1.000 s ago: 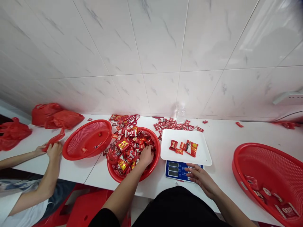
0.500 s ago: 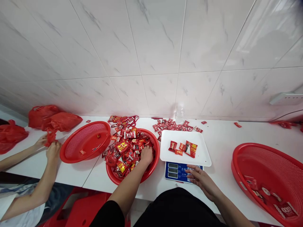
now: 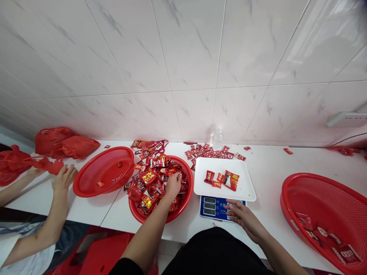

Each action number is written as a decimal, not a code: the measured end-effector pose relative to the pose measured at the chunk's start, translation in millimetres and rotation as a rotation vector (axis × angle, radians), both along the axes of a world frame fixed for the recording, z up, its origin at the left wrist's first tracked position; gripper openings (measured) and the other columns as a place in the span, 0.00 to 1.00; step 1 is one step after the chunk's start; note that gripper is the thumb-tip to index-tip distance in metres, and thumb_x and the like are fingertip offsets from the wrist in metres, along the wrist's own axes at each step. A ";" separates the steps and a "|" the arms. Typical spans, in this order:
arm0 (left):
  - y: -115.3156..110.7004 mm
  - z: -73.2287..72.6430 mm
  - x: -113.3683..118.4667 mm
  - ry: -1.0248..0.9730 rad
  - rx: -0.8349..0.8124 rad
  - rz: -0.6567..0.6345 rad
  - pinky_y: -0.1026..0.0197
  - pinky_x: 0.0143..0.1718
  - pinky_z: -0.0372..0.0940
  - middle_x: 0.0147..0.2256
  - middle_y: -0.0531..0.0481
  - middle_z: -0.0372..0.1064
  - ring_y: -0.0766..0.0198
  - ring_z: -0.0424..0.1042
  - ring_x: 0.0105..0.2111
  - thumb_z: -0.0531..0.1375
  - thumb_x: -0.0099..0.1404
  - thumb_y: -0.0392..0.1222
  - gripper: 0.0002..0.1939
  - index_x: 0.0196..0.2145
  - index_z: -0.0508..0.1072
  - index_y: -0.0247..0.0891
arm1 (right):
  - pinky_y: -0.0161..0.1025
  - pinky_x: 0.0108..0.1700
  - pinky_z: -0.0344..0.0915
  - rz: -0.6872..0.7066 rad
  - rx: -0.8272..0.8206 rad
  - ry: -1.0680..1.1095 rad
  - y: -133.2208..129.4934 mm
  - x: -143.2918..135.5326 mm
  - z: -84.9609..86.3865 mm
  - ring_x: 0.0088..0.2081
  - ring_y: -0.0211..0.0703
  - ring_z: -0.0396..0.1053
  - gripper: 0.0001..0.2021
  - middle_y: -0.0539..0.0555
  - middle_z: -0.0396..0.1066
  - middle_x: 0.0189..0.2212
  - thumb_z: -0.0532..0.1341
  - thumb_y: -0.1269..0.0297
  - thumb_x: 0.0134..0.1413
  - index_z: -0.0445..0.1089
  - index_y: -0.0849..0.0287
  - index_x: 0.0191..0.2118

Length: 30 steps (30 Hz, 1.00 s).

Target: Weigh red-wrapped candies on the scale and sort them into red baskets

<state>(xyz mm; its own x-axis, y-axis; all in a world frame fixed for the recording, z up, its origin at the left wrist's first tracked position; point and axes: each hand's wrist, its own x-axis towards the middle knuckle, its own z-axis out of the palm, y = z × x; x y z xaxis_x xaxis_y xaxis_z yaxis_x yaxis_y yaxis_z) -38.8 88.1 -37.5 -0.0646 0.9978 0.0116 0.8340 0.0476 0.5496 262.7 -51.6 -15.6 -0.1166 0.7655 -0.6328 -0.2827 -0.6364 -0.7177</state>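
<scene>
My left hand is closed over the full red basket, with a small packet pinched at its fingertips. Red and gold wrapped snacks fill that basket. My right hand holds nothing, its fingers apart over the blue scale. On top of the scale sits a white tray bearing several red packets, the largest a red packet on the right.
Small red packets lie along the wall. A red basket stands right, another red basket left. At far left a person's hands hold a red bag near filled red bags.
My left hand has lifted slightly and shifted left, and a small packet now shows in its fingers. The other person's hands have spread apart, stretching the red bag. My right hand stays put.
</scene>
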 end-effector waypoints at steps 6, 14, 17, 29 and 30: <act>1.7 12.2 5.3 -0.573 -0.088 0.135 0.58 0.41 0.64 0.42 0.44 0.71 0.58 0.71 0.39 0.57 0.60 0.46 0.16 0.45 0.70 0.38 | 0.42 0.45 0.65 -0.003 -0.004 -0.006 -0.1 -1.5 1.4 0.41 0.45 0.69 0.21 0.55 0.72 0.43 0.64 0.52 0.45 0.67 0.54 0.46; -16.7 13.8 52.4 -0.835 -0.336 -0.004 0.60 0.38 0.67 0.42 0.43 0.70 0.62 0.72 0.38 0.56 0.60 0.38 0.17 0.48 0.66 0.37 | 0.41 0.44 0.65 -0.010 0.003 0.002 -1.2 -1.4 1.4 0.41 0.44 0.69 0.21 0.54 0.72 0.41 0.64 0.53 0.44 0.67 0.54 0.45; -20.2 11.9 66.7 -0.712 -0.366 -0.108 0.59 0.41 0.66 0.42 0.42 0.70 0.61 0.71 0.39 0.57 0.59 0.35 0.19 0.49 0.65 0.35 | 0.41 0.44 0.65 -0.019 0.004 0.005 -1.8 -0.9 3.5 0.40 0.44 0.69 0.21 0.54 0.72 0.41 0.65 0.53 0.44 0.67 0.54 0.45; 12.6 -10.3 11.1 0.259 -0.164 -0.115 0.54 0.56 0.50 0.58 0.37 0.55 0.52 0.51 0.59 0.55 0.58 0.33 0.26 0.55 0.58 0.33 | 0.44 0.44 0.65 -0.054 0.008 -0.018 -3.2 -0.6 8.0 0.38 0.45 0.70 0.20 0.54 0.73 0.39 0.66 0.54 0.42 0.69 0.54 0.43; 11.9 -14.2 9.0 0.281 -0.186 -0.123 0.54 0.56 0.49 0.59 0.36 0.53 0.51 0.49 0.60 0.56 0.57 0.33 0.28 0.56 0.58 0.32 | 0.44 0.44 0.65 -0.049 0.007 -0.018 -2.9 -1.1 8.5 0.38 0.45 0.70 0.20 0.54 0.72 0.39 0.65 0.54 0.42 0.68 0.54 0.43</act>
